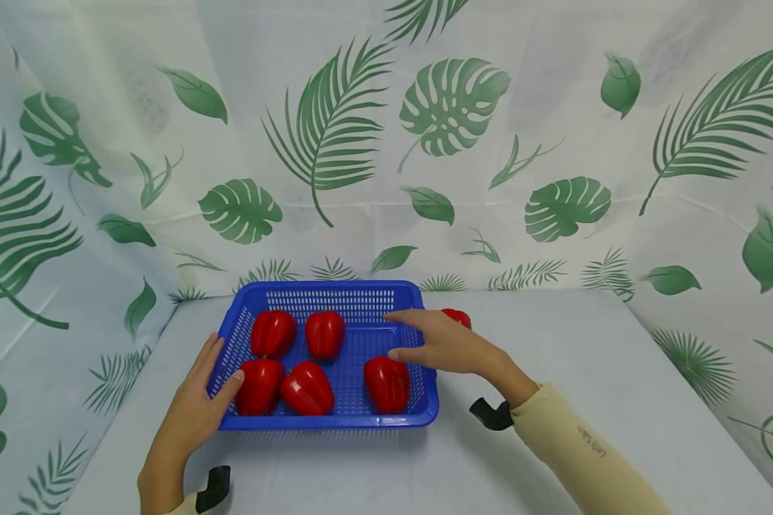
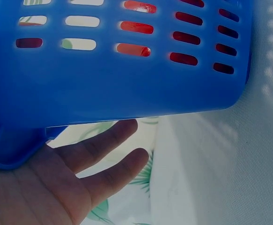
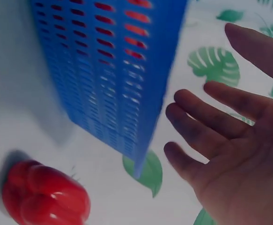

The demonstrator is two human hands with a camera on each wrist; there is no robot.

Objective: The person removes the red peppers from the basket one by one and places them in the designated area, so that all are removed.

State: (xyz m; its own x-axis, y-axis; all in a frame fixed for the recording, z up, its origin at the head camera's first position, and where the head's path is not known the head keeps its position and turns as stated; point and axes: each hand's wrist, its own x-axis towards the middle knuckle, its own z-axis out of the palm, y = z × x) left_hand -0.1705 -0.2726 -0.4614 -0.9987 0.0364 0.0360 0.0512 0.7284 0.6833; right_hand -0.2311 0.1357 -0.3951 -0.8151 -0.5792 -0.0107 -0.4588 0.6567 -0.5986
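Note:
A blue plastic basket [image 1: 335,422] with slotted walls stands on the table and holds several red bell peppers, among them one at the right [image 1: 387,385] and one at the back [image 1: 325,334]. My left hand [image 1: 190,408] rests at the basket's left rim, thumb over the edge; in the left wrist view two straight fingers [image 2: 110,180] extend outside the wall. Over the basket's right side is my right hand [image 1: 441,340], its thumb and fingers spread and holding nothing. Another bell pepper [image 3: 47,194] lies on the table outside the basket, partly hidden behind that hand in the head view.
A white table [image 1: 554,336] extends around the basket. Behind it and at both sides hangs a white curtain [image 1: 361,250] printed with green leaves. Black straps [image 1: 492,415] sit at the wrists.

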